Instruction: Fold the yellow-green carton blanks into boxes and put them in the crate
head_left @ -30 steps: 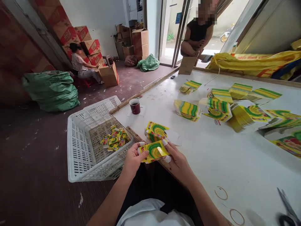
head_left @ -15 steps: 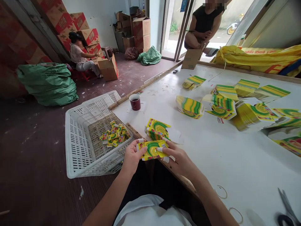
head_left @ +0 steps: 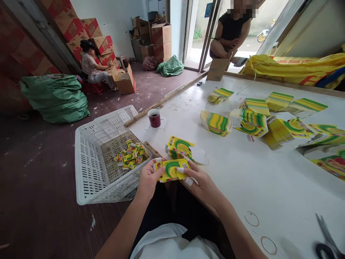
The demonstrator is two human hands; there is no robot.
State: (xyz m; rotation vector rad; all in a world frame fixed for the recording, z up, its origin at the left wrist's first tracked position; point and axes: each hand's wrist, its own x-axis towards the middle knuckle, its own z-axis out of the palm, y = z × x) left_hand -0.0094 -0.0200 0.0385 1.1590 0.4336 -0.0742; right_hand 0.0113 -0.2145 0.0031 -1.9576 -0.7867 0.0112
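Our grip: left hand (head_left: pixel 148 178) and right hand (head_left: pixel 202 180) clamp yellow carton (head_left: pixel 169 170) by surface (head_left: pixel 229 187) edge; right fingertip (head_left: pixel 181 169) newly across its face, perhaps folding.

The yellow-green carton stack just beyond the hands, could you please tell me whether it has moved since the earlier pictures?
No; judged against the table's wooden edge, the carton stack has shifted neither way.

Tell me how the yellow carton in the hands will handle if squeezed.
The carton is likely light: the left hand and right hand only pinch its ends. Its flat face suggests some stiffness, but seemingly thin card may crease.
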